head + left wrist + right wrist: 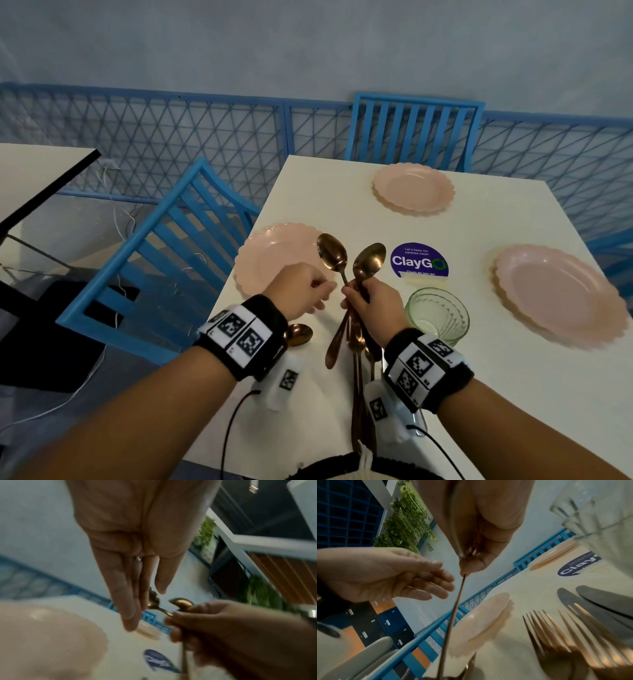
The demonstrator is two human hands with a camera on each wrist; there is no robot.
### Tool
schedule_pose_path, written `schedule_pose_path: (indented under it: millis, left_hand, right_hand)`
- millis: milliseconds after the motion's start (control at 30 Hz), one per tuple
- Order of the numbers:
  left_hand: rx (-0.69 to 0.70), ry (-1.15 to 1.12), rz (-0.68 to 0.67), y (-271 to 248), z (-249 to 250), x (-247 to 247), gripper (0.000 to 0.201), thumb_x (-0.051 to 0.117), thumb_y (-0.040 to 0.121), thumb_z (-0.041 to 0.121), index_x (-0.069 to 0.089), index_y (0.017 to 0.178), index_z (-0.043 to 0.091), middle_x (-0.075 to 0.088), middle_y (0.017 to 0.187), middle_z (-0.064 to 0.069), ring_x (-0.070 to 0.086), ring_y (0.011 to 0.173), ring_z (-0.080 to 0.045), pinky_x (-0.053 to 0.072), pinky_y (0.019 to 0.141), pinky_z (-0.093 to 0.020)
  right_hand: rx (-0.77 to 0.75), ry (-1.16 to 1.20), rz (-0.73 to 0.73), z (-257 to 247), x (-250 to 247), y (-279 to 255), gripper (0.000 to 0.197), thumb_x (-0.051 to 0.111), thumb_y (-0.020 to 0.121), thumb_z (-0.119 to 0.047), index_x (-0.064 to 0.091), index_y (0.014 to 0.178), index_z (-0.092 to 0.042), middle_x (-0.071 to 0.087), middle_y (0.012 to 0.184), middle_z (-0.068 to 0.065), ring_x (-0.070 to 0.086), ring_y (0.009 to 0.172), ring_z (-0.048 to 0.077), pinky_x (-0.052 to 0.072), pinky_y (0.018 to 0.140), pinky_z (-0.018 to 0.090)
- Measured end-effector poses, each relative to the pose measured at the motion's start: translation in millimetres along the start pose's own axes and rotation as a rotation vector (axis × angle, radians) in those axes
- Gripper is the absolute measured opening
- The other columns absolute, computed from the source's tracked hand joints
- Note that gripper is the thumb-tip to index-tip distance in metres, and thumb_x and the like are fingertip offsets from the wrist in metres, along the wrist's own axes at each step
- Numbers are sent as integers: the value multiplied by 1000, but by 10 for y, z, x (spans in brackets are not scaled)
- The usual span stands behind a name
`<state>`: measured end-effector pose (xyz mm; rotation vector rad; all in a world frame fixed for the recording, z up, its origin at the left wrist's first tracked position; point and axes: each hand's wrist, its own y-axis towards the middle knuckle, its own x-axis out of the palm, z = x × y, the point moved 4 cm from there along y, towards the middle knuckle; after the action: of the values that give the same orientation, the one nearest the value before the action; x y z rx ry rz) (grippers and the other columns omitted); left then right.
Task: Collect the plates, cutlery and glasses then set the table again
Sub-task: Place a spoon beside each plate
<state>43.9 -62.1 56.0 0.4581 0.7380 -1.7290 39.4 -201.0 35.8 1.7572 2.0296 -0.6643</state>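
The copper-coloured spoons [349,270] are bunched upright in the right hand [371,308], whose fingers are curled round their stems, bowls up and handles trailing down toward the worktop [479,394]. The left hand [301,291] sits just beside them with its fingers relaxed and nearly straight; the left wrist view shows them close to one spoon bowl, grasping nothing. One more spoon [298,334] lies on the worktop below the left wrist, and the right wrist view shows forks [556,631] and knives [599,601] lying beside the glass [436,313], which stands near the right wrist. Three pink scalloped plates are set out: a near plate [274,260] at the left edge, a far plate [413,189] and a right plate [558,294], with a round purple sticker [419,260] between them. The step appears to be sorting spoons for laying places. The likeliest slip is a spoon sliding out of the loose fan in the right hand, since the stems cross at different angles and only the middle is gripped; a dropped one could strike the near plate or the glass. The right wrist is also close enough to the glass that a careless sweep might tip it. The near plate overhangs the worktop's edge slightly, so a knock there could send it off.
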Motion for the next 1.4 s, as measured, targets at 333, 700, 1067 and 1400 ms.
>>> schedule_pose_path:
  millis: [333,700,1067,1400]
  left_hand:
    - [-52,-544,-63,221,553,247,25,48,96,13,65,84,0,62,70,-12,62,54,-13,58,62,-21]
    - [38,-319,15,870,1161,-350,25,36,99,8,58,88,1,63,74,-9,65,56,-13,55,54,-19]
    - [164,563,-20,2006,1141,-438,24,48,92,1,70,103,3,67,89,-10,57,76,-18,42,74,-25]
    - [131,1244,-304,3171,894,10,22,50,91,14,70,98,21,70,107,1,53,118,-20,-11,116,-51]
  right_hand:
    - [-13,48,99,-51,-483,-56,30,48,95,-29,64,85,-5,68,70,8,65,66,24,56,70,35]
    - [17,-34,179,170,-1527,-89,29,40,98,-25,58,77,-17,47,39,-5,47,33,6,37,38,11]
    - [198,-402,203,725,-2046,524,36,31,97,-7,54,126,-6,56,128,18,51,116,31,35,89,29]
    - [276,-348,144,1334,-1834,846,35,37,97,-6,55,126,-9,58,105,13,47,85,19,25,66,19]
